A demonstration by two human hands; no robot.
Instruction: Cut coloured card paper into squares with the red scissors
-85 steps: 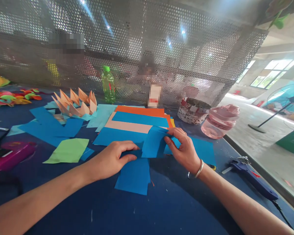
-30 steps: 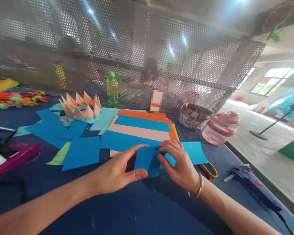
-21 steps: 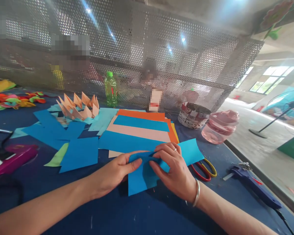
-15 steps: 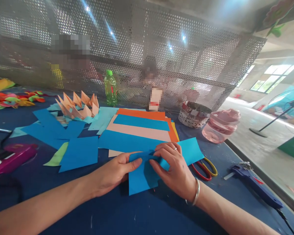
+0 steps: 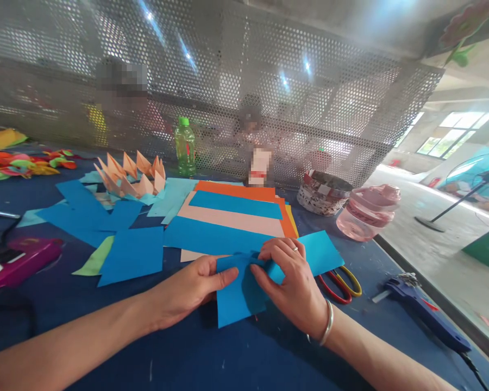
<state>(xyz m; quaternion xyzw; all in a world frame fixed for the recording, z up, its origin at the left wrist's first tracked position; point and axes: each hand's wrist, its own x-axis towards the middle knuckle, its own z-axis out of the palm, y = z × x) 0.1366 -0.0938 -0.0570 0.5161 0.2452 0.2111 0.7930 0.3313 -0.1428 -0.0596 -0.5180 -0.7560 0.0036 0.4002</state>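
Observation:
A blue sheet of paper (image 5: 237,304) hangs between my two hands, just above the table's dark blue surface. My left hand (image 5: 204,282) pinches its left edge, thumb on top and fingers behind. My right hand (image 5: 287,279), with a ring and a silver bangle, grips the paper's upper right part with thumb and fingers at a fold. A blue flap (image 5: 321,252) sticks out to the right behind that hand. Scissors (image 5: 344,285) with red and yellow handles lie partly under this flap. Behind the hands is a stack of blue, pink and orange paper (image 5: 224,231).
Blue paper pieces (image 5: 134,252) and a peach pointed paper ring (image 5: 132,176) lie on the left. A purple tool (image 5: 32,260) is at far left. A green bottle (image 5: 185,147), a round container (image 5: 324,193), a pink bottle (image 5: 367,212) and a blue glue gun (image 5: 427,309) stand or lie around.
Both hands and the blue paper have shifted very slightly to the right in view. The grip on the paper looks the same.

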